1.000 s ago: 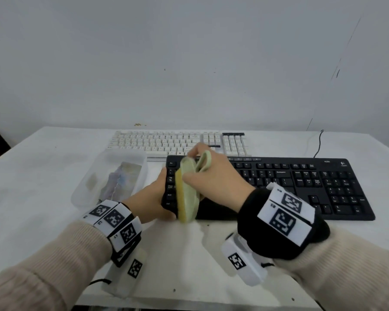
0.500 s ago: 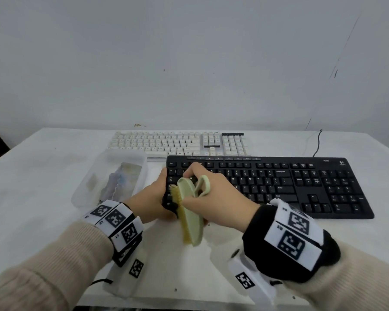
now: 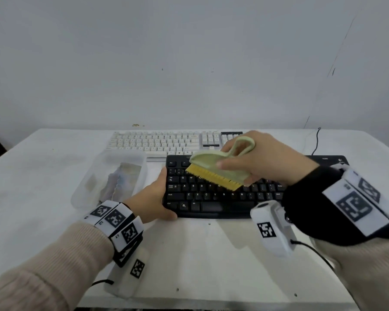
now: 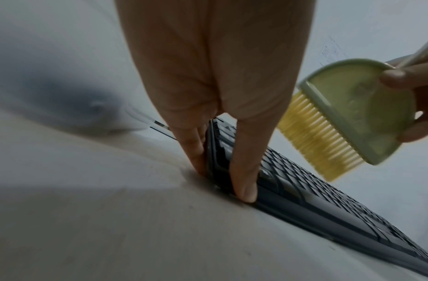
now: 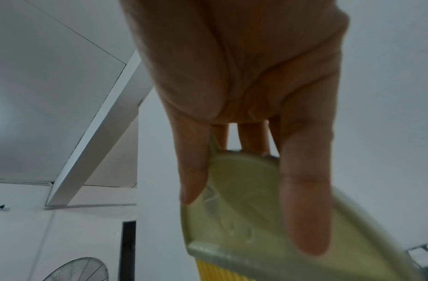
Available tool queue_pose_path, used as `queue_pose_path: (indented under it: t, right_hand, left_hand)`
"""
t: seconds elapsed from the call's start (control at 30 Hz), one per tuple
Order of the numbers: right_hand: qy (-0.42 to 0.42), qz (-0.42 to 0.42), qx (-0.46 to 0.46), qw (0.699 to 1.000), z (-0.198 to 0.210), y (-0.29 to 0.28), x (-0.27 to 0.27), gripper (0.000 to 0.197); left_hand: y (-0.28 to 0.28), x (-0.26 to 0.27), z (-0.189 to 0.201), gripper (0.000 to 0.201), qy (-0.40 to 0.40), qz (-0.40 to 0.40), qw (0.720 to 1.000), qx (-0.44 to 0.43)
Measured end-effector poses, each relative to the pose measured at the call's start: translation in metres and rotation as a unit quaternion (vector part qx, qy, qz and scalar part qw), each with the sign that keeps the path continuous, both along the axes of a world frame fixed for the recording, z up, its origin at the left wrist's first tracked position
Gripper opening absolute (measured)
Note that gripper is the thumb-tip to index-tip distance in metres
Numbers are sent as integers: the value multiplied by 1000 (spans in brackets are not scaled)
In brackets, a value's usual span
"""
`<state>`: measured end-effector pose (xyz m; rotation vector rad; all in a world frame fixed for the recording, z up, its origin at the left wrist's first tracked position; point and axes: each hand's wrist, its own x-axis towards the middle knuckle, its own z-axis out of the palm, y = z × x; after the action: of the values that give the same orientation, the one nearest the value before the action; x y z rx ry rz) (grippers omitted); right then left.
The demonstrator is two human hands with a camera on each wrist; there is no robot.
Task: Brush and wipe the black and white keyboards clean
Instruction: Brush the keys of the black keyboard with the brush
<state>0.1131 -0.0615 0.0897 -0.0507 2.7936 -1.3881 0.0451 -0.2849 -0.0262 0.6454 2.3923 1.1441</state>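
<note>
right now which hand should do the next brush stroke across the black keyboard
The right hand. It already grips the green brush, bristles angled down over the black keyboard. The left hand is occupied, gripping the keyboard's left end, apparently to steady it.

soft even light, dim wrist views — edges blurred

I am seeing the black keyboard, the white keyboard with one black block, a pale green brush showing yellow bristles, and black-and-white square markers on my wrist bands.
</note>
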Motion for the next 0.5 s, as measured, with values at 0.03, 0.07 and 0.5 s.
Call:
queue_pose_path:
  t: [0.03, 0.07, 0.5]
  right_hand:
    - [14, -9, -4, 1000, 3, 1, -3, 14]
    - [31, -14, 2, 999, 6, 1, -5, 16]
    - [120, -43, 1, 992, -8, -6, -28, 28]
  left_hand:
    - [0, 0, 0, 110, 2, 1, 1000, -3]
    - [0, -1, -1, 109, 4, 3, 1000, -4]
    - [-2, -4, -4, 106, 18, -1, 1000, -9]
